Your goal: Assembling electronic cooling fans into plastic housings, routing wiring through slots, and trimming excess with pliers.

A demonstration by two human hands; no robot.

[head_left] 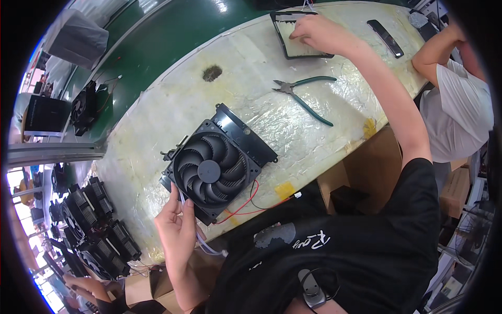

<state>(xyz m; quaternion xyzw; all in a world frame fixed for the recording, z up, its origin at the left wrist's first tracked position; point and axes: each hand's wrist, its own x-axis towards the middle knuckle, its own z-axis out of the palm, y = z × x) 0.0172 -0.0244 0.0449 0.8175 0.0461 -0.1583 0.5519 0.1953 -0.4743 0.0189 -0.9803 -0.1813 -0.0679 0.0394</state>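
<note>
A black cooling fan in a square frame with a flat black bracket lies on the table, a red and black lead trailing from it. At its near left corner, my left hand has thumb and fingers closed on a pale white cable against the frame. My right hand reaches into a black tray at the far edge, its fingertips pinched over small whitish pieces. Whether anything is between those fingertips is hidden. Green-handled cutting pliers lie open between the tray and the fan.
A dark phone-like slab lies at the far right of the plastic-covered table. Several black fan units are stacked at the left. A cardboard box stands beside me at the right, and another person sits beyond it.
</note>
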